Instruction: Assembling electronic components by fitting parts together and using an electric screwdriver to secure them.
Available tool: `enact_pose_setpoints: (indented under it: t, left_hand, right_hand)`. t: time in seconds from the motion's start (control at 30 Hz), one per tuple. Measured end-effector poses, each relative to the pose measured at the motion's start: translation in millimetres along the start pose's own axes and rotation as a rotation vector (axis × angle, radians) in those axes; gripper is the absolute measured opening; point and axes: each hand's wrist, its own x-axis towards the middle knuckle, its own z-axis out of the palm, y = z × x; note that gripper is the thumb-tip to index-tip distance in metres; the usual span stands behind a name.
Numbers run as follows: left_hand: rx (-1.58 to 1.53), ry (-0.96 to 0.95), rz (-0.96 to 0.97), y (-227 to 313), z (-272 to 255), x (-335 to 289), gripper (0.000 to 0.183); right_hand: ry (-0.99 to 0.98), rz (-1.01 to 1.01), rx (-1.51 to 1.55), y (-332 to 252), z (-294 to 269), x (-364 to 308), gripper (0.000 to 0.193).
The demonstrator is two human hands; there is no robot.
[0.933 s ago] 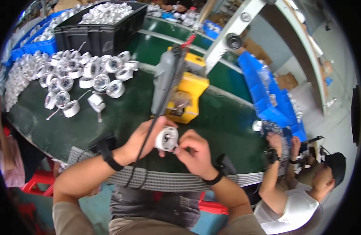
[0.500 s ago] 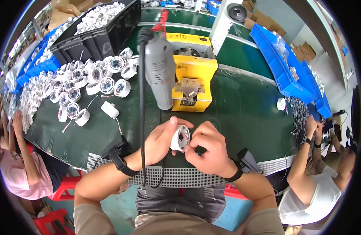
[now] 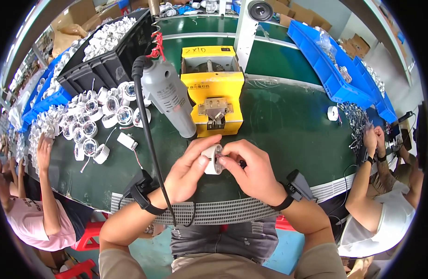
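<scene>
Between both hands, in front of the yellow machine, is a small white round housing (image 3: 212,166) tilted on its side. My left hand (image 3: 182,176) holds it from the left, with the thumb on its side and the fingers behind. My right hand (image 3: 253,173) has its thumb and index finger pinched at the housing's open face; what they hold there is hidden. A small dark thing (image 3: 242,163) shows by the right hand's curled fingers. Just above my left hand hangs a grey electric screwdriver (image 3: 169,100), tilted, its black cable crossing my left forearm.
A yellow screw feeder (image 3: 218,88) stands ahead on the green table (image 3: 279,121). To the left are several round white housings (image 3: 90,129), a white block with wires (image 3: 127,141) and a black crate (image 3: 102,60). Blue bins (image 3: 316,65) stand right. Co-workers' hands (image 3: 372,139) work at both sides.
The housing has turned, and my right fingers have moved closer into its open face. The head view has shifted, and the screwdriver leans more. A co-worker's hand at left has risen.
</scene>
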Motion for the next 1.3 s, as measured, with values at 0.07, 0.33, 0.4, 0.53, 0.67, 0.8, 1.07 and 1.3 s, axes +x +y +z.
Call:
enact_pose_setpoints:
  t: [0.07,0.33,0.4,0.53,0.67,0.8,1.07,1.3]
  left_hand:
    - [0.022,-0.035,0.041,5.8,3.4,0.9,0.055]
    - [-0.261,0.149,-0.010,7.7,9.9,0.3,0.040]
    - [-0.156,0.140,0.056,3.7,6.4,0.3,0.038]
    - [-0.139,0.119,0.098,0.2,3.8,-0.6,0.036]
    - [-0.079,0.181,0.186,-1.2,1.7,1.7,0.035]
    - [-0.211,0.189,0.091,0.2,1.2,2.1,0.038]
    - [-0.658,0.031,-0.008,15.9,9.5,6.2,0.075]
    - [-0.733,-0.027,-0.062,8.8,4.2,8.8,0.070]
  right_hand:
    - [-0.046,0.017,0.168,-0.1,-6.3,-0.2,0.016]
    - [0.052,-0.113,0.007,6.2,-21.0,6.6,0.021]
    - [0.031,-0.046,0.076,0.1,-22.7,7.4,0.016]
    - [-0.103,0.005,0.088,6.3,-21.1,6.0,0.024]
    - [0.049,-0.079,-0.036,-0.9,-23.1,9.6,0.027]
    - [0.043,-0.079,0.087,8.1,-24.8,4.6,0.028]
    - [-0.064,0.119,0.651,8.3,-12.4,4.7,0.015]
    - [-0.059,0.238,0.606,7.6,-13.9,4.4,0.013]
